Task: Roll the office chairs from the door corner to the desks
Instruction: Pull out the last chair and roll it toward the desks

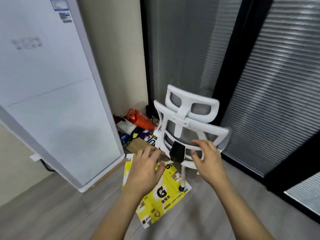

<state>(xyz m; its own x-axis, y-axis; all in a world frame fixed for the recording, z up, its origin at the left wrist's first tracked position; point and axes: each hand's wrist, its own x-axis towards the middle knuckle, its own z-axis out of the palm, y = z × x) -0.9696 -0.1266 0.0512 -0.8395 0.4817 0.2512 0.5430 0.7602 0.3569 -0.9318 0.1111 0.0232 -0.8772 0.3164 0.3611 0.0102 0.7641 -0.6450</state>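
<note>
The white office chair [180, 130] stands in the corner beside the blinds [277, 84], above a yellow box [164, 193]. The left hand [145, 170] and right hand [209, 161] hover at its backrest, fingers loose, gripping nothing.

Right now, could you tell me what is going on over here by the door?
A person is reaching with both hands for a white office chair with a grey mesh back, which stands in the corner between the white door and the glass wall with blinds. The left hand and right hand are open at its lower back and grip nothing. One caster sits on yellow cardboard lying on the floor.
</note>
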